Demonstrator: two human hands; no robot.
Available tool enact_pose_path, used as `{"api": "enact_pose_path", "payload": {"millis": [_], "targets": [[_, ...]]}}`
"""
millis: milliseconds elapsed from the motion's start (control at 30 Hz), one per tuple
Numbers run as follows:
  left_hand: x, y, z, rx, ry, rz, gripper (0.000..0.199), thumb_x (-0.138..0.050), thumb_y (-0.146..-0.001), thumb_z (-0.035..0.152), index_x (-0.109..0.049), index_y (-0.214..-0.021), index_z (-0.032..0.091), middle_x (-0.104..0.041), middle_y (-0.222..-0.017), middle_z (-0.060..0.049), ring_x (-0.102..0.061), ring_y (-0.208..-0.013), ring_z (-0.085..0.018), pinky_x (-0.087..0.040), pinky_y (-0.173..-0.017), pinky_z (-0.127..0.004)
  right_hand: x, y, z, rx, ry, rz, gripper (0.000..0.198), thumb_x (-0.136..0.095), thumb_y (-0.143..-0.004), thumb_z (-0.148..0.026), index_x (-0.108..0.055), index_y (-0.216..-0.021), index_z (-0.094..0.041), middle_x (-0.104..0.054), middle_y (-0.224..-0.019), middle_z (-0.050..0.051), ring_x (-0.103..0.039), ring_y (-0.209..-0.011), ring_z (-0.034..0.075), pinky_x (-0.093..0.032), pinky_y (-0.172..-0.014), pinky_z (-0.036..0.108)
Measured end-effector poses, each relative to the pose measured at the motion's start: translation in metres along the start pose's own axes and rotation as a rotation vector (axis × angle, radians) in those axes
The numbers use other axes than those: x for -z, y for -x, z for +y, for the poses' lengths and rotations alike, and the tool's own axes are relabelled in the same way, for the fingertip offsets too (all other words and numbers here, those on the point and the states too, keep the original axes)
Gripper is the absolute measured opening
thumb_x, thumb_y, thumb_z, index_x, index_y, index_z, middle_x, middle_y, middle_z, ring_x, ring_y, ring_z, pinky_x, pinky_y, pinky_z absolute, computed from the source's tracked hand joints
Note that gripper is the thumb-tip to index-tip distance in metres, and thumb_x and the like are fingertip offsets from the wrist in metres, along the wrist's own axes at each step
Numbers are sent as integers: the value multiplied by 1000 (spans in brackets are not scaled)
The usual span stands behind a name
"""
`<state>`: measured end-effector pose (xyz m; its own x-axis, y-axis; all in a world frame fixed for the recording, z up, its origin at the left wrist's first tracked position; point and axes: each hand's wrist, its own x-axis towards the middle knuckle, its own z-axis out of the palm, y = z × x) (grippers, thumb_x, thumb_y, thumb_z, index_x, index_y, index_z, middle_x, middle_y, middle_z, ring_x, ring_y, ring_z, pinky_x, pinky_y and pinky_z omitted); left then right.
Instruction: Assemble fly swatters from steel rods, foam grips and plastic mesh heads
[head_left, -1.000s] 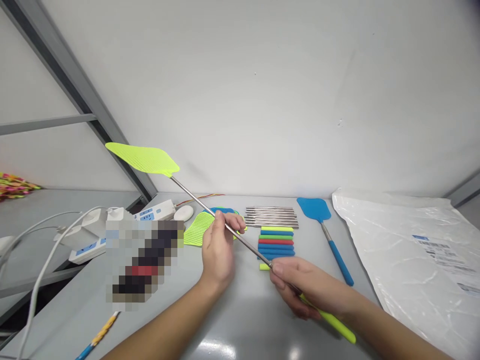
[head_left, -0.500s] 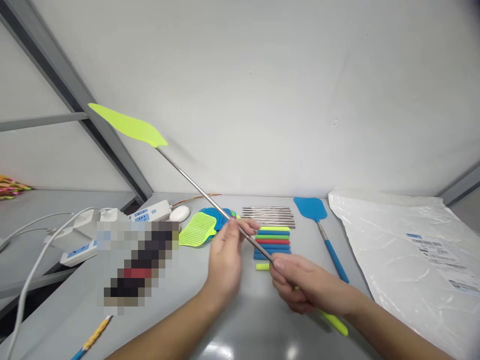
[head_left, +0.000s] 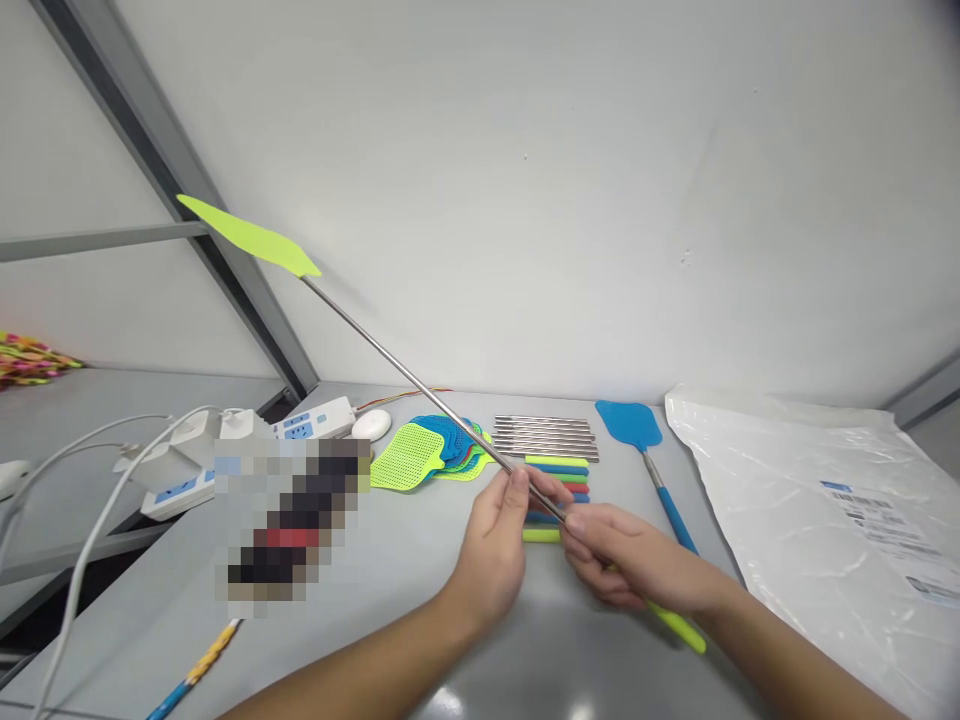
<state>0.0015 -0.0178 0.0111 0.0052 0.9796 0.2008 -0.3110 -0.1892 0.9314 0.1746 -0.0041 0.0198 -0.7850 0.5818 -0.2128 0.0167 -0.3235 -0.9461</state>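
Observation:
A fly swatter (head_left: 397, 362) with a yellow-green head, an extended metal rod and a yellow-green grip slants across the view, its head up at the left. My left hand (head_left: 496, 535) is closed round the rod, thumb on top. Just below it, my right hand (head_left: 626, 560) grips the lower end, where rod meets grip; the grip's tip sticks out beyond the palm. Behind my hands lie several coloured grips (head_left: 556, 468), partly hidden, and a row of metal rods (head_left: 546, 438). Left of them is a pile of blue and yellow-green swatter heads (head_left: 409, 457).
A blue fly swatter (head_left: 630, 424) lies at the right beside a large white plastic package (head_left: 795, 500). To the left are power strips (head_left: 319, 418) with plugs and white cables, a round white object (head_left: 371, 426) and a pixelated patch. A white wall stands behind the table.
My left hand has slid down the rod, closer to my right hand. The swatter's head has shifted slightly up and left, and the camera view has moved a little.

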Motion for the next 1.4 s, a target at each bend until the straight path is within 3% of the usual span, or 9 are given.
{"api": "enact_pose_path", "payload": {"millis": [100,333,567,700,900,1167,1233,1400], "targets": [[-2,2,1,-23,-11,-21,33,-42,-96,40,-61,-82,17,-64,-88,-8,-58,-88,-19,-44,-83,-33,-4,1,-3,12,-12,-13,38,-37,-98,-49,-35,-72,-21,-26,-52,-10,-18,-42,6,-15,-40,21],[21,-28,29,-208,113,211,31,-44,-95,39,-59,-77,18,-62,-80,-4,-56,-81,-16,-43,-79,-30,-6,7,-12,-53,28,-33,37,-38,-97,-50,-35,-74,-22,-30,-55,-9,-19,-44,6,-16,-40,21],[18,-24,17,-137,84,108,32,-41,-96,38,-61,-81,18,-61,-80,-4,-57,-80,-16,-44,-76,-30,9,5,-6,-12,98,-10,42,-34,-99,-46,-43,-68,-19,-34,-46,-8,-29,-39,6,-27,-41,21],[11,-17,12,-83,70,19,32,-40,-97,38,-60,-81,18,-61,-81,-5,-56,-81,-16,-44,-79,-30,3,3,-6,51,96,23,38,-36,-99,-46,-48,-74,-20,-37,-39,-10,-26,-34,6,-26,-39,20],[13,-20,24,-163,96,115,31,-43,-96,36,-60,-77,18,-59,-78,-3,-54,-80,-15,-42,-80,-29,-6,4,-11,76,120,20,39,-37,-98,-47,-40,-70,-21,-36,-39,-11,-27,-33,5,-27,-39,18],[16,-20,19,-172,57,133,33,-41,-97,39,-63,-83,19,-61,-82,-4,-55,-82,-15,-43,-80,-29,9,9,-11,-7,88,-27,34,-46,-94,-48,-44,-74,-20,-40,-46,-10,-33,-37,5,-34,-42,19],[10,-13,16,-149,9,101,34,-40,-96,41,-64,-87,19,-62,-85,-5,-56,-82,-16,-44,-80,-29,11,9,-10,1,88,-19,34,-49,-93,-49,-47,-75,-19,-39,-47,-10,-31,-36,5,-31,-39,18],[-7,6,12,14,-107,-195,22,-52,-92,35,-65,-87,18,-66,-95,-8,-59,-93,-20,-44,-89,-34,11,8,-7,49,100,-35,36,-45,-95,-48,-49,-76,-18,-36,-46,-10,-27,-36,5,-27,-37,19]]}}
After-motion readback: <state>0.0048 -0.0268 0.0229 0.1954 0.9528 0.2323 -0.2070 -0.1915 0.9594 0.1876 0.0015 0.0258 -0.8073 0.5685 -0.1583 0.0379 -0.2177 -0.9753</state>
